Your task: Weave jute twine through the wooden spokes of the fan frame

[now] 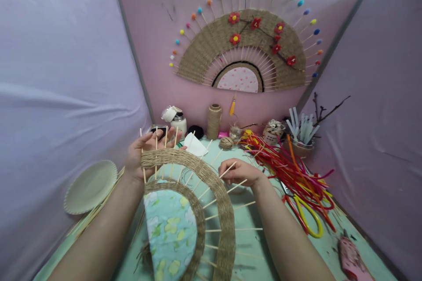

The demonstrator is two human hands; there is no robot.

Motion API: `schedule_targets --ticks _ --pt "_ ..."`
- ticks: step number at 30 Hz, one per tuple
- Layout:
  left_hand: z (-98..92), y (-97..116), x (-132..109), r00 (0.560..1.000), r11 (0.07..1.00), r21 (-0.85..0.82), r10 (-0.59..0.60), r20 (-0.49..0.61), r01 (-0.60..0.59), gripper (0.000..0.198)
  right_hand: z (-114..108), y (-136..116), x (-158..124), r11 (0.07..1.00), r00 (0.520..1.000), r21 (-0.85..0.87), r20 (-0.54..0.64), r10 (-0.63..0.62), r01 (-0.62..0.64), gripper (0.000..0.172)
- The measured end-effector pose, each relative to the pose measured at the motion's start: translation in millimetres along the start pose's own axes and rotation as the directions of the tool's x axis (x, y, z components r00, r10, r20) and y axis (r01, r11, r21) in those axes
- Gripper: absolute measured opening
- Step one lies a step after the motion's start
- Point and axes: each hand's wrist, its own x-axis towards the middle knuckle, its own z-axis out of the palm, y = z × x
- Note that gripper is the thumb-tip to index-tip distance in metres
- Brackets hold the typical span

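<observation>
A half-round woven fan [224,210] of brown twine on thin wooden sticks stands tilted in front of me, its flat side to the left. Blue cloth with yellow-green flowers [171,232] covers its inner half circle. My left hand [148,149] holds the fan at its upper left end, with the fingers behind the sticks. At the fan's upper right edge, my right hand [239,172] is closed near a stick tip, fingers pinched together; a thin strand of twine seems to hang below it.
A finished fan [198,55] hangs on the pink back wall. Behind my hands stand a twine spool [214,122] and jars. Red and yellow fuzzy stems [296,175] lie right, near pink-handled pliers [354,259]. A pale plate [90,186] is at left.
</observation>
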Motion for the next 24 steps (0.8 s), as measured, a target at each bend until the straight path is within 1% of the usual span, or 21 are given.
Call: schedule_targets --ticks 2,5,10,14,17,19,21,23,24 --pt "0.7 1.8 -0.6 1.000 1.000 0.000 0.005 -0.010 -0.005 0.004 6.4 8.5 7.1 0.998 0.996 0.009 0.064 0.060 -0.061 0.032" --pt "-0.7 1.9 0.7 0.999 1.000 0.010 -0.017 -0.038 0.017 0.005 12.4 15.6 12.7 0.996 0.991 0.032 0.102 0.083 -0.087 0.036" --pt "-13.6 0.4 10.8 0.992 0.999 -0.006 -0.041 -0.117 0.040 0.006 11.1 15.5 13.3 0.996 0.994 0.041 0.081 0.079 -0.082 0.041" --pt "-26.2 -2.6 20.2 0.991 0.999 -0.019 -0.053 -0.124 0.051 0.007 9.3 17.3 13.1 0.995 0.995 0.049 0.056 0.087 -0.090 0.044" --pt "-35.2 -7.7 23.9 0.981 0.996 0.009 -0.083 -0.175 0.086 0.011 6.7 19.2 11.7 0.992 0.993 0.046 0.027 0.117 -0.118 0.042" --pt "-41.8 -11.9 22.0 0.963 0.990 0.037 -0.126 -0.237 0.139 0.013 3.3 19.5 10.6 0.988 0.989 0.029 0.011 0.150 -0.150 0.040" --pt "-48.6 -16.3 14.3 0.934 0.974 0.072 -0.182 -0.308 0.214 0.013 -0.4 19.7 10.0 0.982 0.981 0.002 0.026 0.191 -0.191 0.038" --pt "-54.7 -21.2 -0.2 0.893 0.943 0.123 -0.244 -0.378 0.310 0.014 -3.0 20.5 10.1 0.974 0.972 -0.025 0.066 0.225 -0.224 0.037" --pt "-57.4 -24.3 -9.7 0.875 0.921 0.150 -0.278 -0.396 0.361 0.017 -3.4 21.1 10.4 0.971 0.967 -0.038 0.091 0.237 -0.235 0.036"
